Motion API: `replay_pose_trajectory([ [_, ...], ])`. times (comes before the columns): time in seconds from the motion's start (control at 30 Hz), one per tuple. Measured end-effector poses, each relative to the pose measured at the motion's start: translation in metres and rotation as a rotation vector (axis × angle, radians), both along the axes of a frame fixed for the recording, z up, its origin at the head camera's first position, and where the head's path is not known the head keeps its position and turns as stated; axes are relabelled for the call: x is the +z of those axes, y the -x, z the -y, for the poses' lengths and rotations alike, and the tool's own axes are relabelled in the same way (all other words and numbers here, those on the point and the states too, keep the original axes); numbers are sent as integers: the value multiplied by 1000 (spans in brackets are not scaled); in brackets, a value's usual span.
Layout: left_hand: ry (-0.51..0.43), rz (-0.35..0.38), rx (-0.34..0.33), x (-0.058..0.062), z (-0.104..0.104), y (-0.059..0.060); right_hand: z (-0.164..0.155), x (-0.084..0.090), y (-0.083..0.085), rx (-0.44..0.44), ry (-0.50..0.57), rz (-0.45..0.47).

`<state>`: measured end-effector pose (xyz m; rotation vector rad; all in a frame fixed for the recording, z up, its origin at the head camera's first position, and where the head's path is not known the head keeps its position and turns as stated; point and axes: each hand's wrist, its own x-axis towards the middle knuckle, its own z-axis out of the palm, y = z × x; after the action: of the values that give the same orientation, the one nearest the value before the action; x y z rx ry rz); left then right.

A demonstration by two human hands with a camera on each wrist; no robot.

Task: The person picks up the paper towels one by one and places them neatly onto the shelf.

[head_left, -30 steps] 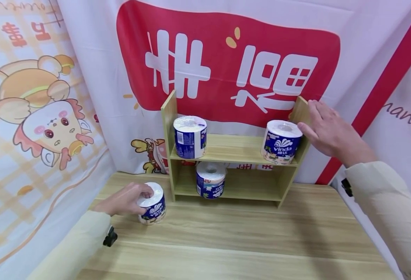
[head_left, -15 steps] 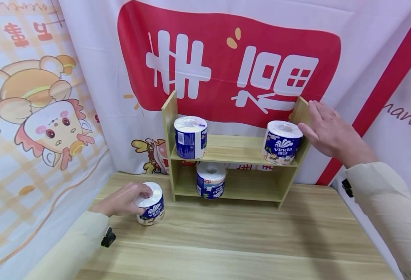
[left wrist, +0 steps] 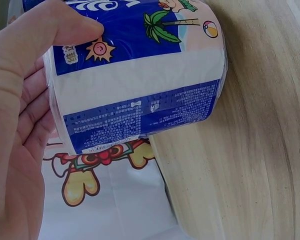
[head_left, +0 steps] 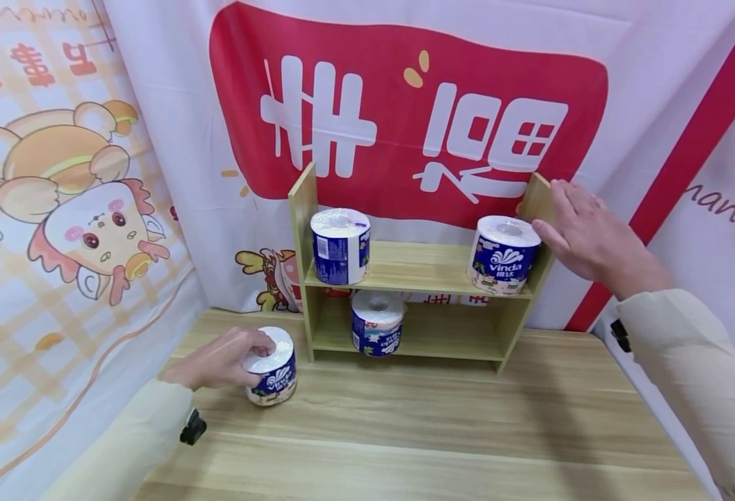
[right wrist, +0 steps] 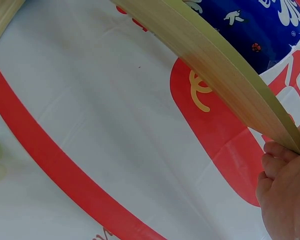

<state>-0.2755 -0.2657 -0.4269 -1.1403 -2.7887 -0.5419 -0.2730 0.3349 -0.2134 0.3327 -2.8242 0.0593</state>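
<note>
My left hand [head_left: 230,358] grips a blue-and-white wrapped toilet paper roll [head_left: 278,379] at the tabletop's left side, outside the shelf. Its thumb presses the printed side, and fingertips reach to the core hole on top. In the left wrist view, a palm tree and small print show on the roll [left wrist: 140,85]. The right hand [head_left: 596,236] touches the upper front of the right side panel of a small wooden shelf [head_left: 414,351], fingers mostly straight and thumb spread. The right wrist view shows fingertips at the end of that panel [right wrist: 225,85].
One toilet paper roll [head_left: 341,254] stands at the upper tier's left end, and another roll [head_left: 499,261] stands at its right end. A third roll [head_left: 376,330] sits left of centre on the lower tier. Printed cloth [head_left: 405,125] hangs close behind the shelf on the wooden table [head_left: 417,431].
The left hand and its roll shift only slightly, a little left and then back. My right hand and the rolls on the shelf keep their places.
</note>
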Motion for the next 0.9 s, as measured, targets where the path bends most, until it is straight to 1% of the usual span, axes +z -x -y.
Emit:
replay_pose_trajectory([
  [0.17, 6, -11, -14, 1, -3, 0, -1, 1, 0, -2, -7, 1],
  [0.37, 19, 13, -15, 2, -3, 0, -1, 1, -1, -2, -9, 15],
  [0.67, 32, 16, -17, 7, -3, -2, -3, 2, -4, -7, -84, 25],
  [0.9, 43, 18, -16, 8, -3, -3, -3, 4, -7, 16, -116, -4],
])
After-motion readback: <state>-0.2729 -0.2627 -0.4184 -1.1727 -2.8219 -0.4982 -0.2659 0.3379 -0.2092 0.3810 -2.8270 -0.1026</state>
